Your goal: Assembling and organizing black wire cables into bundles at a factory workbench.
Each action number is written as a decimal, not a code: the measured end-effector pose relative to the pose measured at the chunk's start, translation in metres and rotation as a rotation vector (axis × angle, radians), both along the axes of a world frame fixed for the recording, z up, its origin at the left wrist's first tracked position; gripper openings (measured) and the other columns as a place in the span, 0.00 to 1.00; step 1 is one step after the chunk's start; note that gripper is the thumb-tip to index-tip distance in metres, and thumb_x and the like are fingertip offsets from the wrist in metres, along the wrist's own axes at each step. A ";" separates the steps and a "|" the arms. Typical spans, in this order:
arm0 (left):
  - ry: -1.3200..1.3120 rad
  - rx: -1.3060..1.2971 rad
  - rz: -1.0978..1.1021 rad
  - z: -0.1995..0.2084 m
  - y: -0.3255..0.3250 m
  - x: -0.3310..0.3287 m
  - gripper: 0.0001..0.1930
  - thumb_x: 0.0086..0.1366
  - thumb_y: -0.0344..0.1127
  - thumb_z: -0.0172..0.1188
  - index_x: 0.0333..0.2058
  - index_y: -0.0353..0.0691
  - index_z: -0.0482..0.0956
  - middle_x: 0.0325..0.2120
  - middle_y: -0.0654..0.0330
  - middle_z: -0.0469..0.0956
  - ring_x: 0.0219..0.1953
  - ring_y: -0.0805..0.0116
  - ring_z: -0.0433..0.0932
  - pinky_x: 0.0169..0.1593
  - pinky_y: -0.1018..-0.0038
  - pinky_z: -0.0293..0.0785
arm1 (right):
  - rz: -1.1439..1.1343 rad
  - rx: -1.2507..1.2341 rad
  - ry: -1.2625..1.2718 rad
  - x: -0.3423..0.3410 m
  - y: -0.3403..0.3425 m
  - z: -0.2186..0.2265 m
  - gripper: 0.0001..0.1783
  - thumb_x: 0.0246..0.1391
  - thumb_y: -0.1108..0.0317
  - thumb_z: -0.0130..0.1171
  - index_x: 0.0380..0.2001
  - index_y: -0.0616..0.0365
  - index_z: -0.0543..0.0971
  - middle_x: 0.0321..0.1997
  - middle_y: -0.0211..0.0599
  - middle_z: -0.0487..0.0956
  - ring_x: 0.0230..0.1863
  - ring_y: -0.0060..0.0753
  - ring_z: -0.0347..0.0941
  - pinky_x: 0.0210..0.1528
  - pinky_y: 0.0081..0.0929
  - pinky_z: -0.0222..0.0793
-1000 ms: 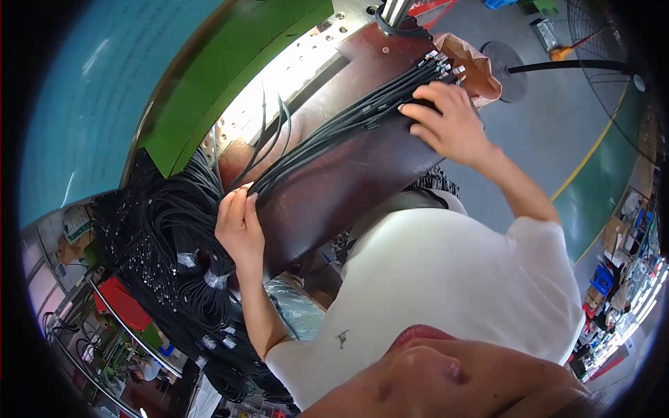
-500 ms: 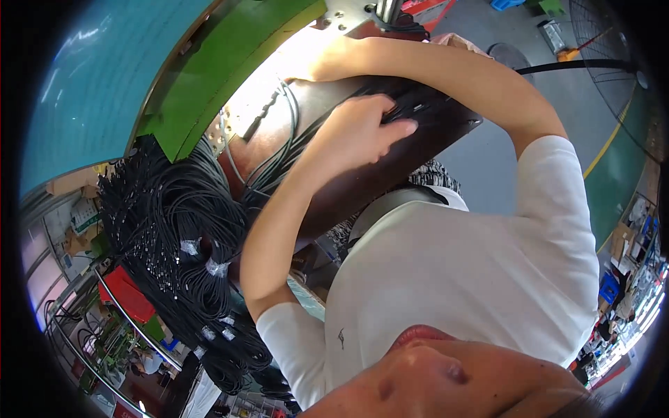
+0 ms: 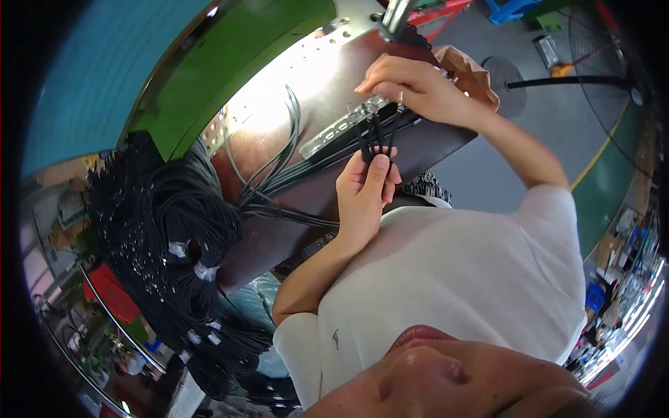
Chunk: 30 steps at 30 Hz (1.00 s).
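My left hand (image 3: 364, 191) is closed around several black cables (image 3: 377, 132), thumb laid across them. The cable ends stand out above its fingers, tipped with small metal connectors (image 3: 368, 108). My right hand (image 3: 421, 87) hovers just beyond those tips, fingers loosely bent and nothing plainly visible in them. One connector (image 3: 401, 99) rises close beside its palm. Partly behind the held cables lies a clear, shiny strip (image 3: 324, 141) on the brown work surface (image 3: 306, 184). More grey-black cables (image 3: 272, 167) run across this surface from the left.
A large heap of coiled black cables (image 3: 150, 223) hangs at the left. A green machine guard (image 3: 230, 66) curves over the brightly lit metal plate (image 3: 265, 94). Brown paper (image 3: 470, 76) sits beyond my right hand, and a fan (image 3: 592, 80) stands at far right.
My right hand has left the brightly lit area and moved right, above the cable tips. My left hand has drawn back toward my body and now grips the cables upright.
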<state>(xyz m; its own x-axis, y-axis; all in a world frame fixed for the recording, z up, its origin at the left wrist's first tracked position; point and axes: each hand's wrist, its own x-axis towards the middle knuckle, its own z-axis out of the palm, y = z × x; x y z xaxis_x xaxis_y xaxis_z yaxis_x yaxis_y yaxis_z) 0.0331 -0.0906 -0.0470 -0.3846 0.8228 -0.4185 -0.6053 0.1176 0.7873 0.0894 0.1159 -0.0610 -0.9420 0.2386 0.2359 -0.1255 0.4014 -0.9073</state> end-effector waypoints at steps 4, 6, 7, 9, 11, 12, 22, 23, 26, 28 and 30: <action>0.016 0.017 0.084 -0.012 -0.001 0.000 0.11 0.69 0.38 0.50 0.41 0.37 0.74 0.22 0.63 0.73 0.16 0.83 0.61 0.19 0.86 0.54 | -0.099 -0.738 -0.219 0.016 -0.062 0.018 0.10 0.59 0.68 0.54 0.38 0.63 0.77 0.35 0.27 0.77 0.37 0.17 0.69 0.39 0.19 0.66; -0.003 0.026 0.120 -0.012 -0.003 -0.002 0.09 0.69 0.38 0.50 0.39 0.39 0.73 0.22 0.64 0.72 0.17 0.83 0.61 0.19 0.87 0.54 | -0.175 -0.832 -0.284 0.007 -0.079 0.015 0.09 0.58 0.68 0.55 0.36 0.62 0.78 0.35 0.28 0.77 0.33 0.16 0.70 0.36 0.18 0.67; -0.024 0.030 0.141 -0.014 -0.007 -0.003 0.10 0.69 0.38 0.51 0.40 0.38 0.72 0.22 0.64 0.72 0.17 0.83 0.62 0.20 0.87 0.55 | -0.182 -0.785 -0.317 0.006 -0.082 0.013 0.10 0.58 0.68 0.54 0.38 0.63 0.78 0.33 0.28 0.78 0.32 0.18 0.70 0.35 0.19 0.68; -0.068 0.011 0.192 -0.016 -0.016 -0.004 0.12 0.68 0.39 0.51 0.41 0.36 0.72 0.21 0.65 0.71 0.18 0.84 0.62 0.20 0.87 0.56 | -0.153 -0.495 -0.252 0.007 -0.083 0.010 0.10 0.58 0.69 0.54 0.39 0.64 0.78 0.32 0.29 0.78 0.31 0.19 0.71 0.35 0.19 0.69; -0.109 0.011 0.207 -0.017 -0.020 -0.009 0.12 0.68 0.40 0.51 0.41 0.36 0.73 0.21 0.65 0.71 0.17 0.83 0.62 0.19 0.87 0.55 | -0.119 -0.098 -0.229 0.012 -0.078 0.014 0.13 0.55 0.71 0.56 0.43 0.66 0.76 0.34 0.36 0.79 0.35 0.24 0.75 0.39 0.22 0.70; -0.149 0.011 0.220 -0.017 -0.020 -0.011 0.12 0.68 0.40 0.51 0.41 0.36 0.73 0.20 0.66 0.70 0.17 0.83 0.61 0.19 0.86 0.55 | -0.296 0.108 -0.125 0.016 -0.076 0.015 0.15 0.50 0.74 0.60 0.42 0.63 0.76 0.37 0.38 0.78 0.38 0.32 0.75 0.41 0.27 0.70; -0.075 -0.080 0.158 -0.004 -0.046 -0.027 0.15 0.70 0.40 0.47 0.40 0.32 0.75 0.26 0.56 0.77 0.25 0.72 0.75 0.31 0.78 0.73 | -0.210 0.775 0.268 -0.027 -0.069 -0.010 0.15 0.37 0.74 0.58 0.34 0.57 0.74 0.38 0.33 0.74 0.42 0.37 0.72 0.39 0.31 0.71; -0.129 -0.036 0.134 -0.004 -0.050 -0.032 0.16 0.69 0.41 0.48 0.41 0.32 0.75 0.26 0.57 0.77 0.25 0.73 0.75 0.31 0.78 0.73 | -0.133 0.767 0.219 -0.028 -0.074 -0.010 0.14 0.37 0.75 0.57 0.34 0.57 0.74 0.38 0.33 0.74 0.42 0.37 0.71 0.39 0.30 0.71; -0.169 -0.016 0.169 0.001 -0.048 -0.037 0.16 0.70 0.40 0.48 0.40 0.30 0.75 0.22 0.56 0.76 0.21 0.72 0.74 0.27 0.77 0.72 | -0.009 0.778 0.138 -0.036 -0.073 -0.001 0.13 0.38 0.74 0.56 0.33 0.58 0.74 0.38 0.33 0.73 0.42 0.36 0.71 0.39 0.29 0.72; -0.217 -0.021 0.139 0.003 -0.051 -0.036 0.16 0.69 0.40 0.48 0.40 0.30 0.75 0.22 0.56 0.76 0.21 0.72 0.74 0.27 0.77 0.72 | 0.072 0.836 -0.019 -0.039 -0.077 0.008 0.13 0.41 0.71 0.55 0.34 0.58 0.74 0.38 0.32 0.73 0.42 0.35 0.71 0.39 0.28 0.72; -0.229 0.013 0.153 -0.001 -0.051 -0.036 0.16 0.69 0.40 0.49 0.40 0.30 0.75 0.22 0.56 0.76 0.21 0.72 0.74 0.27 0.78 0.71 | 0.113 0.927 -0.037 -0.043 -0.073 0.012 0.13 0.42 0.69 0.54 0.34 0.58 0.74 0.37 0.32 0.73 0.41 0.32 0.71 0.38 0.27 0.72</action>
<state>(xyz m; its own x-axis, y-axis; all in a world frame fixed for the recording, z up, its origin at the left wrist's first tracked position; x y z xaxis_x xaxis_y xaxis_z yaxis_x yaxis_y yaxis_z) -0.0026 -0.1415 -0.0483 -0.4011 0.7683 -0.4988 -0.7778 0.0020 0.6286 0.0466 0.0431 -0.0491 -0.9589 -0.1236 0.2554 -0.1856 0.9541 -0.2351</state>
